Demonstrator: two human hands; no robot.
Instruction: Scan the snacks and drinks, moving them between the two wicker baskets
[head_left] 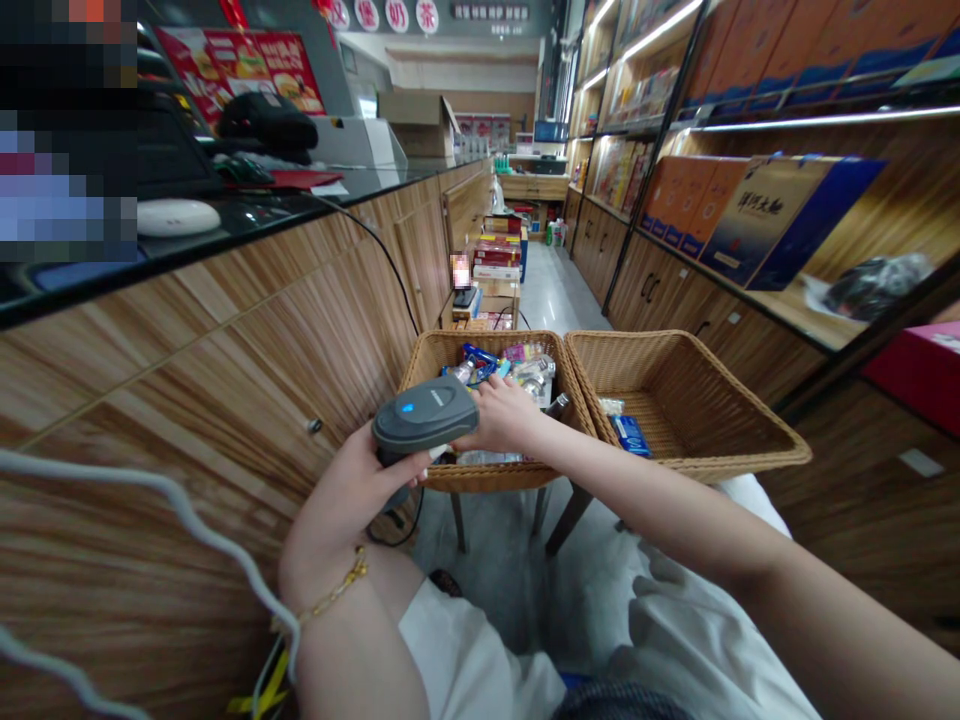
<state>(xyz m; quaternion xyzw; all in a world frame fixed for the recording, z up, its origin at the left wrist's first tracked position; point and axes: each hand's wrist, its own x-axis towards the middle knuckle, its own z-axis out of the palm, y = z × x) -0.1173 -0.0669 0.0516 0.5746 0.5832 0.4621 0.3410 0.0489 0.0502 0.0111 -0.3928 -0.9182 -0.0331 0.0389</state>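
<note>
My left hand is closed round the handle of a grey barcode scanner, held just in front of the left wicker basket. This basket is packed with several small packets and bottles. My right hand reaches into it behind the scanner's head; its fingers curl down among the goods, and what they grip is hidden. To the right sits a second wicker basket, holding a blue packet and another small packet.
A wooden counter with a black top runs along the left, bearing a screen and a white puck. Shelves of boxed goods line the right. Stacked boxes stand in the aisle behind the baskets. A white cable crosses at the lower left.
</note>
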